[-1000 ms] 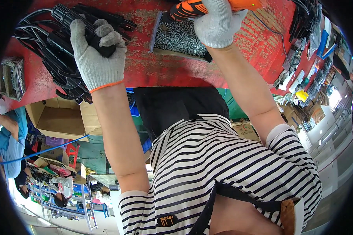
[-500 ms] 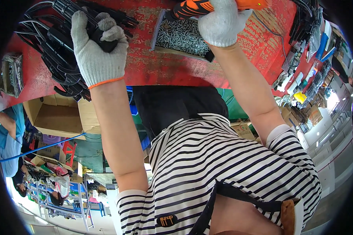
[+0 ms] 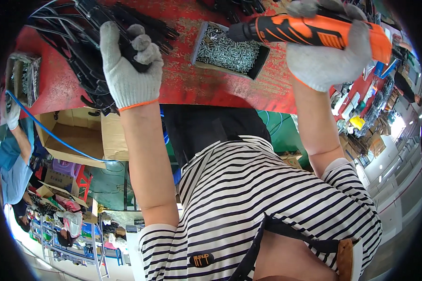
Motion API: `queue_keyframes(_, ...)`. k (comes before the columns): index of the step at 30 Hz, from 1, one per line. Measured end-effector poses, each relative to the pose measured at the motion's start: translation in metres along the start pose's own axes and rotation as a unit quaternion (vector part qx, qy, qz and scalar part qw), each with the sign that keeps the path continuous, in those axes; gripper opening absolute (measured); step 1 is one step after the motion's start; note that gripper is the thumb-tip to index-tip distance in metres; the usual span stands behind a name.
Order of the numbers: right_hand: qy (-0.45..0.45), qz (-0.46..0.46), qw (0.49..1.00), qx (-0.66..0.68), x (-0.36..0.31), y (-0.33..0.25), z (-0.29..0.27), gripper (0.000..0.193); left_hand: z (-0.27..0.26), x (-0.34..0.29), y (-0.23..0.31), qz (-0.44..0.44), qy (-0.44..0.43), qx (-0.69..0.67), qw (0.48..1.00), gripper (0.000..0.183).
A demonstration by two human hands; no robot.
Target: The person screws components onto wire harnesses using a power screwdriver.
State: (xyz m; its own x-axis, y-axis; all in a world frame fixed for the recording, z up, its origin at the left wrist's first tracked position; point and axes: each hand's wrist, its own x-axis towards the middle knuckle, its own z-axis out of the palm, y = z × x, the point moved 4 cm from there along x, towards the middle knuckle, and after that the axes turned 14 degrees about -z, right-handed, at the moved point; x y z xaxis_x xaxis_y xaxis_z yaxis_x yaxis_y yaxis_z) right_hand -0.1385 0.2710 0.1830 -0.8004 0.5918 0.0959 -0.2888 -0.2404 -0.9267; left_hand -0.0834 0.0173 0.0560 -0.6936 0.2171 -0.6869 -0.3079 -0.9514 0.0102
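My left hand (image 3: 133, 82), in a white knit glove with an orange cuff edge, is closed round a black plastic part (image 3: 91, 14) at the upper left. My fingers hide much of that part. A tangle of black cables (image 3: 75, 58) lies beside it. My right hand (image 3: 330, 65), gloved the same way, grips an orange and black power screwdriver (image 3: 309, 33) held sideways. Its dark nose points left, over the edge of a box (image 3: 261, 63) of small silver screws (image 3: 227, 52). At the nose, no bit or screw can be made out.
The red, worn tabletop (image 3: 183, 86) carries another screw tray (image 3: 33, 79) at the far left. Below the edge stands an open cardboard box (image 3: 75, 140). A blue hose (image 3: 56, 136) hangs near a co-worker's arm (image 3: 21, 140). Clutter, including a yellow item (image 3: 357, 122), lies right.
My right hand has moved right and slightly down with the screwdriver, baring more of the screw box. My left hand keeps its grip. A co-worker's gloved hand has come into view at left.
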Motion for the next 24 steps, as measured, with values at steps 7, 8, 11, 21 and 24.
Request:
queue_keyframes(7,-0.107,-0.156,0.976,-0.109,-0.021,-0.048,0.059,0.026,0.006,-0.033,0.003,-0.038,0.059,0.049,0.996,0.060)
queue_keyframes(8,-0.095,-0.167,0.973,-0.127,-0.027,-0.053,0.068,0.026,0.002,-0.036,0.006,-0.035,0.065,0.055,0.996,0.062)
queue_keyframes(11,-0.072,-0.155,0.978,-0.116,-0.042,-0.063,0.094,0.028,0.003,-0.042,0.014,-0.022,0.088,0.026,0.996,0.051)
queue_keyframes(21,-0.114,0.003,0.990,0.076,-0.063,-0.056,0.150,0.025,0.014,-0.065,0.046,-0.004,0.053,0.072,0.996,0.022)
queue_keyframes(24,-0.099,-0.029,0.995,-0.002,-0.083,-0.057,0.165,0.026,0.012,-0.068,0.049,-0.017,0.061,0.055,0.997,0.023)
